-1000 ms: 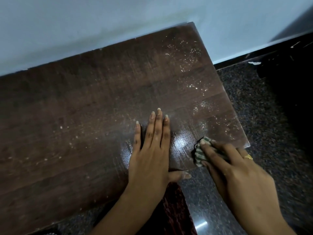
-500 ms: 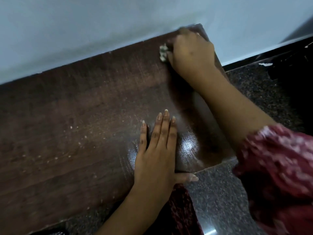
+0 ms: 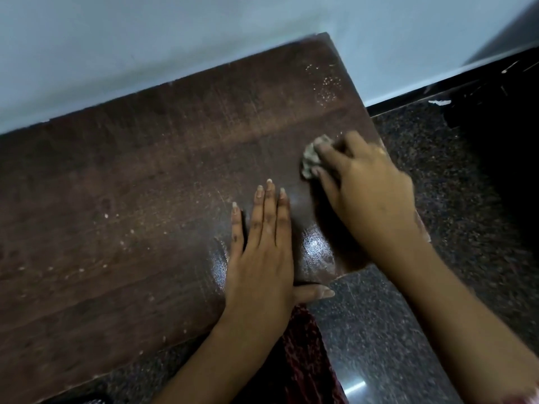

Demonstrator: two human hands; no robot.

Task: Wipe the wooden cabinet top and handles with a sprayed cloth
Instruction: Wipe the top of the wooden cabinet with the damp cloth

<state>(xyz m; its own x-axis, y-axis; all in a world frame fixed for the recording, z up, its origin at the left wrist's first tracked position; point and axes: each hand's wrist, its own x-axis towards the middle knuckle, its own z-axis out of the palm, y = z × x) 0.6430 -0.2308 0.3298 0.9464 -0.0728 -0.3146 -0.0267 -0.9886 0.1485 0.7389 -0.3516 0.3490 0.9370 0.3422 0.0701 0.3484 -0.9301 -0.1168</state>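
Cabinet top (image 3: 151, 205): dark wood surface against a pale wall (image 3: 145, 48), pale specks scattered leftward of the flat fingers and in the far corner beyond the clenched ones. Cloth (image 3: 311, 160): small crumpled wad, pressed to the wood, peeking out past the fingertips of the right hand (image 3: 367, 193); fingers curled and grasping the wad. Left hand (image 3: 261, 258): released, palm down, fingers (image 3: 268, 211) spread flat on the wood, thumb hooked over the near edge as a brace. Advised handling: firm even pressure, overlapping strokes along the grain, wad opened wider for coverage, residue drawn toward the near edge, brace shifted leftward ahead of unwiped patches. Handles: out of view.
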